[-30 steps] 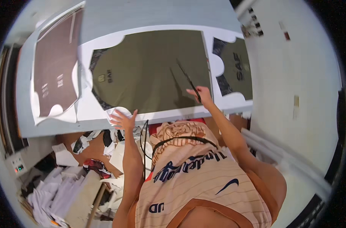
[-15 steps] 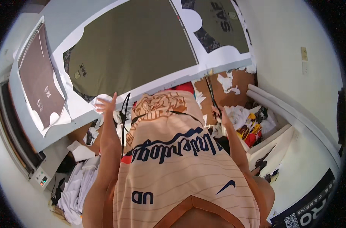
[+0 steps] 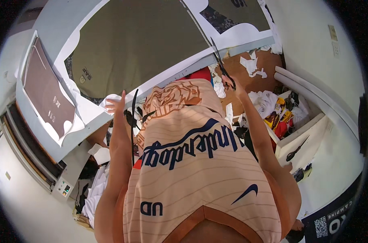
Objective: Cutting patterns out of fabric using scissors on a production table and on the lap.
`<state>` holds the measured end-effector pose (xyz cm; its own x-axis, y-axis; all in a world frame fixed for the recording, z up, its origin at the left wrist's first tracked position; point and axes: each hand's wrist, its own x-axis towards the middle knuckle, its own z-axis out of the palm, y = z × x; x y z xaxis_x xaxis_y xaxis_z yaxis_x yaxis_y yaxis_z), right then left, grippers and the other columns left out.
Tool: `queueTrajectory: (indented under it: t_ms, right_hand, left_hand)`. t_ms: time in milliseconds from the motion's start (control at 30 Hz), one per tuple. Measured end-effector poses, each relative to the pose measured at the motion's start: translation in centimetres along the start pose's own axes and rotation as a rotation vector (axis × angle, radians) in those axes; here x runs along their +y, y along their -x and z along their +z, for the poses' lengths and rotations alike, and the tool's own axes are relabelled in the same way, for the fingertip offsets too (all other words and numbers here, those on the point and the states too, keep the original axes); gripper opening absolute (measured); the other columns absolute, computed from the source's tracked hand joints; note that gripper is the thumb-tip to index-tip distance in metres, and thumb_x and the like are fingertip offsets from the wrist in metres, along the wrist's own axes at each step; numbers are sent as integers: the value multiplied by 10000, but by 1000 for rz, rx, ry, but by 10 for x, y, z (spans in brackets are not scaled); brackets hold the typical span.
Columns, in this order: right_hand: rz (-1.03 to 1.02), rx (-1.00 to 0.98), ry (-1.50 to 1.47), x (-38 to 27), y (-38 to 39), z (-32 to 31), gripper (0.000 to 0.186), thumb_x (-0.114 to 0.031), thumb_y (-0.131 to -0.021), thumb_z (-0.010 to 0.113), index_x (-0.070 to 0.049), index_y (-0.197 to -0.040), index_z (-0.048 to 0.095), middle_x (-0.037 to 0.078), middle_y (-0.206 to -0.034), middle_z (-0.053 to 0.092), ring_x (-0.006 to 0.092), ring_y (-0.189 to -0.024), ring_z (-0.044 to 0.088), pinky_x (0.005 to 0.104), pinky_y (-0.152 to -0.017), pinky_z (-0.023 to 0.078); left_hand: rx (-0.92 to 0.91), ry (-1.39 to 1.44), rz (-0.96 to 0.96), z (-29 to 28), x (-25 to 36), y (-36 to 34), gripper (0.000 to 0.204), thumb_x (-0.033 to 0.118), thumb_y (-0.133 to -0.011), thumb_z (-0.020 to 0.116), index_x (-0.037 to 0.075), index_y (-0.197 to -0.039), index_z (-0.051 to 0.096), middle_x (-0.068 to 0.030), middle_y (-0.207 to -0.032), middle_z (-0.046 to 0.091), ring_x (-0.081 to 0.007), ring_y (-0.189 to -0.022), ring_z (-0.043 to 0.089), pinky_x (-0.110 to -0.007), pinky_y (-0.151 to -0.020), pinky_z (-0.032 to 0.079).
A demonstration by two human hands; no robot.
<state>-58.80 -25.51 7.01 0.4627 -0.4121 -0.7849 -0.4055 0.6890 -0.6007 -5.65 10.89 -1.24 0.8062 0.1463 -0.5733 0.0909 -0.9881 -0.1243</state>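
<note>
My right hand (image 3: 231, 84) grips black scissors (image 3: 218, 58) whose blades point up at the table's near edge, beside a white paper sheet printed with an olive panel (image 3: 139, 40). My left hand (image 3: 116, 104) is at the white paper's lower edge near the table rim, fingers partly spread and touching a bit of white paper. A thin black cord (image 3: 132, 121) hangs beside my left forearm. My striped beige shirt fills the lower middle of the view.
A second olive printed sheet (image 3: 236, 12) lies at the top right, a brown printed sheet (image 3: 46, 91) on the left part of the table. White paper scraps (image 3: 252, 67) lie on the brown floor. A bin of scraps (image 3: 279, 115) and another pair of scissors (image 3: 295, 150) sit at the right.
The view has swung, so the table sits higher and more tilted. My right hand with the scissors has come off the olive sheet to the table's edge. My left hand stays at the paper's lower edge.
</note>
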Motion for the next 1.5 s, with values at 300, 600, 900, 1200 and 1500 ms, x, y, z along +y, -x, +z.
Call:
queueTrajectory:
  t_ms: [300,600,900,1200,1500]
  right_hand:
    - [-8,58,110,-28,-1,6,414,-485,-928,725,-144,-768,552,-55,-689,479,74,-588,459,252,-560,339]
    - [20,122,187,-16,2,-4,359,-385,-883,813,-134,-750,592,-69,-596,479,43,-492,467,239,-463,345]
    - [-21,96,156,-48,0,9,418,-428,-885,807,-140,-704,564,-56,-589,495,51,-495,477,238,-468,348]
    - [6,80,176,-46,-10,2,433,-430,-896,799,-146,-707,534,-58,-609,471,43,-508,451,240,-473,320]
    - [-85,-9,165,-54,-24,3,506,-545,-957,668,-142,-685,527,-46,-609,476,73,-555,469,265,-551,350]
  left_hand:
    - [6,5,4,-2,2,-7,1527,1004,-594,578,158,-1637,-148,-304,-1659,-196,-585,-1503,-149,-705,-1192,17]
    - [2,-17,0,-6,4,-10,1529,1005,-597,574,163,-1630,-176,-300,-1656,-212,-582,-1506,-141,-703,-1194,12]
    - [-11,-22,-3,-7,5,-10,1530,1017,-601,550,156,-1623,-195,-298,-1658,-207,-578,-1509,-138,-696,-1199,12]
    - [-19,11,11,-8,10,-4,1527,1024,-598,539,162,-1624,-191,-296,-1659,-208,-587,-1503,-144,-714,-1189,24]
    - [-10,-18,-1,-3,8,-11,1520,1028,-599,529,163,-1628,-181,-300,-1656,-210,-585,-1504,-142,-707,-1192,29]
